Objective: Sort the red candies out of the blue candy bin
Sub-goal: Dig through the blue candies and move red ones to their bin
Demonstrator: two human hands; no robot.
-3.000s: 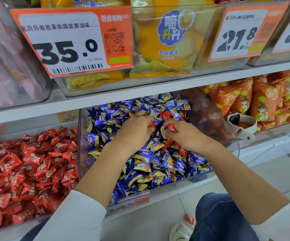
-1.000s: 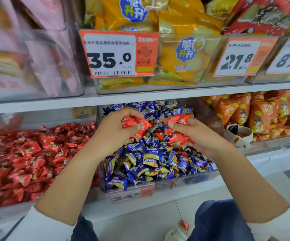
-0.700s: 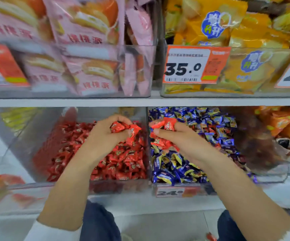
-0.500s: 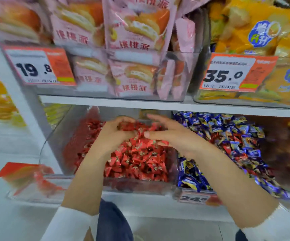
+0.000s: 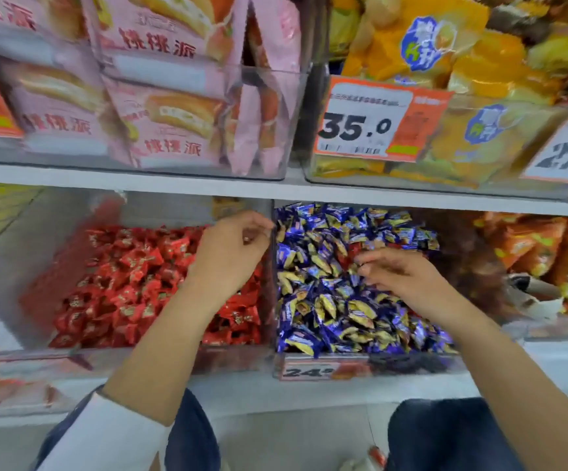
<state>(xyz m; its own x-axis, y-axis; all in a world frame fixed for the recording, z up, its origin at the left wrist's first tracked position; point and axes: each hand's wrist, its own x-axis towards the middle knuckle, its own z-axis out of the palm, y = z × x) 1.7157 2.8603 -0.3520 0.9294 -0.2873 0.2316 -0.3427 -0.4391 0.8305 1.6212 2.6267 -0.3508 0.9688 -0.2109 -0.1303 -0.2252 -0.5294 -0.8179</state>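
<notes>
Across the lower shelf, at mid-frame, two clear bins sit side by side: the red candy bin point(image 5: 72, 266) to the left of centre, heaped with red wrappers, and the blue candy bin point(image 5: 360, 363) just right of centre, full of blue-and-gold pieces. The left hand point(image 5: 231, 253) hovers over the right end of the red heap, close against the wall dividing the two bins, its fingers loosely curled; whether anything sits in them is too blurred to tell, though no red wrapper shows there. The right hand point(image 5: 401, 273) lies over the middle of the blue pile, its fingertips point(image 5: 364, 265) drawn together and reaching toward a red candy point(image 5: 354, 249) that shows among the blue ones just above them; I cannot tell whether they already pinch it or only touch it. More strays probably lie buried, so the sorting looks unfinished. The likeliest slip from here is a loose grip on that slick wrapper, letting the piece sink back under the blue heap. Digging could also push blue candies over the low front edge above the price tag point(image 5: 323, 370), and a hasty carry leftwards might drag a blue piece into the red bin.
</notes>
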